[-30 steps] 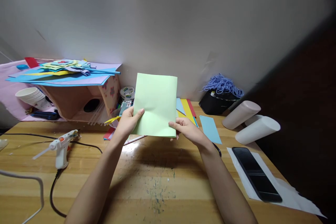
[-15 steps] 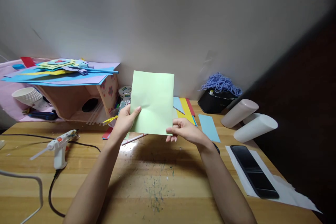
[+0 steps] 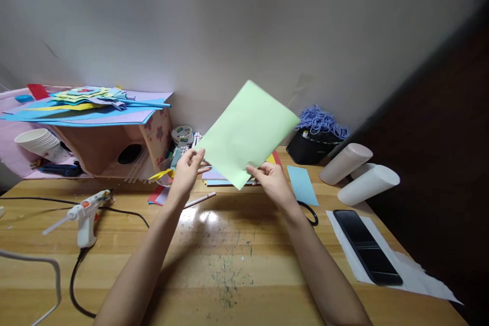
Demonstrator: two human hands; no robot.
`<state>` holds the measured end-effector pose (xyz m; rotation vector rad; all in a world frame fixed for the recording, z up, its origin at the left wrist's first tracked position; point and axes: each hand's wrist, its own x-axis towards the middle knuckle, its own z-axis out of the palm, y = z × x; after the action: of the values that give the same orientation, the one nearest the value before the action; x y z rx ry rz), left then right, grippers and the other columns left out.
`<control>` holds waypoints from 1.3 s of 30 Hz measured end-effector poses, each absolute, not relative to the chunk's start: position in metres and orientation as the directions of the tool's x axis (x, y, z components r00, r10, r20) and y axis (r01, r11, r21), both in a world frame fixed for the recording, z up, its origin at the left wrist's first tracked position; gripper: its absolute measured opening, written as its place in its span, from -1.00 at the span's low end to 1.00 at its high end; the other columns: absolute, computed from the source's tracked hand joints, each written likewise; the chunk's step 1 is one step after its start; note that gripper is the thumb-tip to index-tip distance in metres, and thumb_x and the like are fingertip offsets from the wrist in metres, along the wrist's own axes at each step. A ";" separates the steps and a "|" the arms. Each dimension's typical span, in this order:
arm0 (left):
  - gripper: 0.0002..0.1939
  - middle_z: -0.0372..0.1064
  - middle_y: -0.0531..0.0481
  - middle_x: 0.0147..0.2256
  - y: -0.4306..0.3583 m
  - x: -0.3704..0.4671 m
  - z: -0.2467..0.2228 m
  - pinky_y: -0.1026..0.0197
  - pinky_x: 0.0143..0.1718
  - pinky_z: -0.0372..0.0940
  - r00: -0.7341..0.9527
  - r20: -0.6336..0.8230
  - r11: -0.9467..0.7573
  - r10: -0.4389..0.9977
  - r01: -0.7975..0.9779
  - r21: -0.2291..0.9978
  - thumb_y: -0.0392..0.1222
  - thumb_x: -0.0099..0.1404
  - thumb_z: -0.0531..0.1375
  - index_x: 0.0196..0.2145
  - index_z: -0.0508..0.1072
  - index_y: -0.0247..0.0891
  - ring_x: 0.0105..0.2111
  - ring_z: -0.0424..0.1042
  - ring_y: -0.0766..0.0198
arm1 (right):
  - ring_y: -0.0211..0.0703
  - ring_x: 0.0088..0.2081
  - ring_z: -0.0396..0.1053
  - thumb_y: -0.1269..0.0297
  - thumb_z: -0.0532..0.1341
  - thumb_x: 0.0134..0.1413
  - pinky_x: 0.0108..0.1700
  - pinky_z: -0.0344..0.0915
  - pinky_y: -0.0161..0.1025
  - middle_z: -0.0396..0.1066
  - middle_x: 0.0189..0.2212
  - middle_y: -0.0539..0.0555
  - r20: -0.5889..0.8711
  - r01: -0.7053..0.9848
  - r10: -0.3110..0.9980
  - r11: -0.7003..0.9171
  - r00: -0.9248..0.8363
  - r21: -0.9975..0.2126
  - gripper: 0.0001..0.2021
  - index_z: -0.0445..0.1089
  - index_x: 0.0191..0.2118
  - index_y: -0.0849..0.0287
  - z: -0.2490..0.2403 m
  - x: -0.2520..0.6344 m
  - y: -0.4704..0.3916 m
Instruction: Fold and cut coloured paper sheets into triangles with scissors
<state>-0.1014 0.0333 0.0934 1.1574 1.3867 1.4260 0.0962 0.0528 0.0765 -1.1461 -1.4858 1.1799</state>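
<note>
A pale green sheet of paper (image 3: 248,135) is held up above the table, tilted so that one corner points down. My left hand (image 3: 188,169) is closed at its left corner, thumb in front and fingers partly behind. Near the lower corner my right hand (image 3: 273,181) pinches the sheet, with the thumb on the front face. Behind and below the sheet, a stack of coloured paper (image 3: 219,179) is partly hidden. A white pencil-like stick (image 3: 199,199) lies on the table below my left hand.
At left are a hot glue gun (image 3: 87,216) with its cord and a pink bin (image 3: 160,137) topped with coloured sheets. At right are a blue paper strip (image 3: 303,184), a black scissor handle (image 3: 311,214), white rolls (image 3: 369,186), a phone (image 3: 367,247) and a black yarn container (image 3: 313,147).
The green paper has turned clockwise from upright to slanted and shifted right. My left hand has moved to its left corner, and my right hand has moved slightly up and right.
</note>
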 end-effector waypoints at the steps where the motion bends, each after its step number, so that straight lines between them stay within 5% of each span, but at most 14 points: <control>1: -0.54 0.39 -0.10 -0.26 0.033 -0.093 0.091 0.21 -0.34 0.34 -0.198 0.027 -0.037 0.980 -0.043 0.998 0.07 0.10 0.11 -0.16 0.29 -0.33 -0.38 0.42 0.28 | -0.31 -0.61 0.25 0.11 0.24 -0.16 -0.55 0.16 -0.36 0.35 -0.65 0.01 0.142 0.092 0.985 0.151 -0.099 -0.984 -0.73 0.37 -0.54 0.27 0.076 0.093 0.051; 5: -0.58 0.42 -0.07 -0.40 0.022 -0.059 0.082 0.22 -0.37 0.36 0.159 -0.053 0.071 0.986 -0.108 0.992 -0.06 0.00 0.25 -0.22 0.31 -0.34 -0.47 0.42 0.29 | -0.29 -0.56 0.25 0.15 0.24 -0.14 -0.49 0.18 -0.34 0.36 -0.60 0.01 0.239 -0.031 0.971 0.239 -0.015 -0.971 -0.77 0.39 -0.50 0.26 0.074 0.080 0.043; 11: -0.64 0.38 -0.07 -0.62 0.013 -0.052 0.084 0.28 -0.52 0.30 0.274 -0.034 0.059 0.961 -0.086 0.995 0.03 0.11 0.13 -0.47 0.33 -0.41 -0.61 0.39 0.31 | -0.34 -0.65 0.13 0.12 0.23 -0.14 -0.56 0.08 -0.35 0.18 -0.76 -0.07 0.233 0.044 0.972 0.234 -0.033 -0.971 -0.65 0.24 -0.73 0.24 0.070 0.077 0.041; 16: -0.62 0.46 -0.15 -0.45 0.016 -0.061 0.089 0.31 -0.49 0.28 0.197 0.001 0.014 0.980 -0.073 0.997 0.02 0.11 0.14 -0.30 0.37 -0.41 -0.53 0.43 0.30 | -0.29 -0.59 0.22 0.12 0.22 -0.13 -0.50 0.15 -0.34 0.30 -0.69 -0.01 0.209 0.000 0.969 0.211 -0.128 -0.978 -0.68 0.34 -0.66 0.27 0.071 0.076 0.040; 27: -0.62 0.45 -0.17 -0.53 0.015 -0.077 0.097 0.33 -0.58 0.24 0.231 -0.025 -0.017 0.973 0.178 0.984 0.01 0.12 0.11 -0.55 0.46 -0.41 -0.60 0.37 0.33 | -0.12 -0.49 0.41 0.03 0.22 -0.15 -0.42 0.29 -0.28 0.45 -0.59 0.12 0.121 0.094 0.986 0.132 -0.116 -0.987 -0.66 0.43 -0.56 0.26 0.085 0.111 0.059; 32: -0.64 0.45 -0.14 -0.54 0.016 -0.090 0.101 0.33 -0.58 0.23 0.280 -0.067 0.004 0.958 0.220 0.976 -0.01 0.13 0.11 -0.56 0.47 -0.39 -0.60 0.37 0.34 | -0.15 -0.54 0.41 0.02 0.25 -0.19 -0.42 0.31 -0.27 0.44 -0.64 0.14 0.147 0.036 0.989 0.147 -0.006 -0.988 -0.64 0.40 -0.61 0.29 0.084 0.143 0.076; 39: -0.66 0.42 -0.10 -0.58 0.019 -0.099 0.105 0.35 -0.56 0.20 0.291 -0.098 0.032 0.952 0.224 0.974 -0.04 0.13 0.12 -0.57 0.46 -0.38 -0.60 0.33 0.38 | -0.22 -0.51 0.40 -0.02 0.19 -0.12 -0.48 0.27 -0.33 0.46 -0.52 0.08 0.217 -0.101 0.949 0.245 0.227 -0.964 -0.66 0.39 -0.42 0.21 0.090 0.163 0.079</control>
<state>-0.0992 0.0192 0.1050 1.4447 1.1604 0.8213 0.1630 0.0788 0.0903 -1.0407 -1.0623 0.9411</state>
